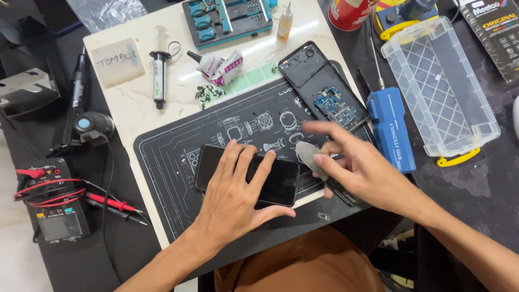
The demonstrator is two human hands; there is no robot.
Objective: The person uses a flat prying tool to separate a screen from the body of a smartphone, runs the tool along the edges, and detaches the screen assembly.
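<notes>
Phone (281, 181), black & face-up, lies near-centre on the dark repair mat (167, 162) atop the white desk (124, 103). Left hand (232, 194) lies flat over it, fingers spread on the glass w/ thumb along the near edge, pinning not gripping; grip here is wide, nothing enclosed. Right hand (367, 173) comes in from the right, thumb & fingers pinched narrow on a thin grey pry pick (311, 157) whose tip sits just beside the phone's right end; index finger sticks out toward the far side. Far of that: an opened phone back shell (319, 81) w/ blue circuit board (335, 105) exposed, a blue tool block (392, 130) to its right, clear plastic bin (440, 86) further right. Loose tiny screws (205, 94) sit on the desk near a glue tube (221, 67) & syringe (158, 75); multimeter (54, 205) w/ red leads far left. Risks, imo: pick slipping off the seam could scratch glass or jab the holding fingers; too steep an angle could crack the screen; phone could skid if left-hand pressure eases; a sleeve or wrist sweep could scatter the screws.
</notes>
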